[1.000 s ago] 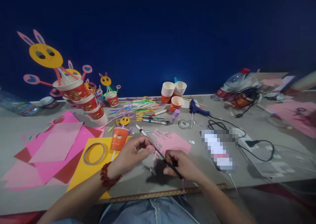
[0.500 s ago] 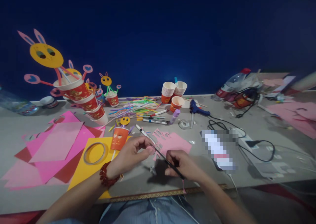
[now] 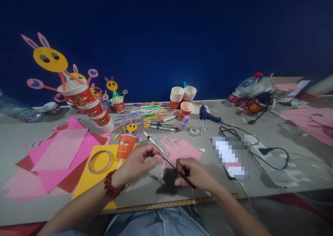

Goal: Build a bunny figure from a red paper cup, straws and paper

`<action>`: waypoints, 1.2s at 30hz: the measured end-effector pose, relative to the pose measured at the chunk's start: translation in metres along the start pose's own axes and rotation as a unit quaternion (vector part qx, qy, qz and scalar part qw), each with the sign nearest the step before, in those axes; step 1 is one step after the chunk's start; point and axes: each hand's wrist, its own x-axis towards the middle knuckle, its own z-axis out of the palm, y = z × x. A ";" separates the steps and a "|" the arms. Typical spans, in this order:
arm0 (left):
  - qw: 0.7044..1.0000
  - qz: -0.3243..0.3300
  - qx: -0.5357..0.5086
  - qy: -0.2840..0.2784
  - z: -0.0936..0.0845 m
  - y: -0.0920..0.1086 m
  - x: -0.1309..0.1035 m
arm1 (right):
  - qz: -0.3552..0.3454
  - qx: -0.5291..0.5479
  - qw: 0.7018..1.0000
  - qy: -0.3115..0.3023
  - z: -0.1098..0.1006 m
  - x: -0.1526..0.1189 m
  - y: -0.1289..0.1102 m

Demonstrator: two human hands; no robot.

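My right hand is closed around dark-handled scissors, seen almost edge-on, their thin blades pointing up and left. The blade tips reach my left hand, which pinches a small piece of pink paper between thumb and fingers. Whether the blades are apart cannot be made out. Behind the hands lies a pink sheet with cut-outs along its left side. A white marker lies just beyond my left fingers. Close to my left wrist is an orange paper cup figure with a small yellow face.
Left are pink sheets and a yellow sheet under a tape roll. Straws, stacked cups and a blue glue gun stand farther back. At right are a phone and cables. Rabbit cup figures rise at left.
Almost nothing differs. My right hand and the scissors have shifted very slightly right, and the view has moved a little; my left hand keeps its pinch.
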 end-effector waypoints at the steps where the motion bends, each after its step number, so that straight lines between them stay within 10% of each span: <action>1: 1.000 0.001 0.000 -0.002 0.000 0.000 0.000 | -0.001 -0.001 1.000 0.000 0.000 0.000 0.000; 15: 1.000 -0.006 0.017 -0.021 -0.005 0.006 0.002 | -0.008 -0.052 0.999 -0.003 -0.008 0.001 -0.003; 19: 1.000 -0.021 -0.016 0.004 -0.004 0.001 0.003 | 0.014 -0.093 0.993 0.078 -0.014 -0.001 -0.006; 24: 0.985 -0.072 -0.141 0.067 0.007 -0.014 0.002 | 0.089 -0.338 0.918 0.189 -0.026 -0.005 -0.003; 31: 0.941 -0.104 -0.296 0.127 0.023 -0.029 0.001 | 0.142 -0.503 0.831 0.193 -0.027 -0.005 0.010; 36: 0.930 -0.087 -0.322 0.153 0.030 -0.033 -0.002 | 0.148 -0.412 0.886 0.151 -0.038 -0.009 0.013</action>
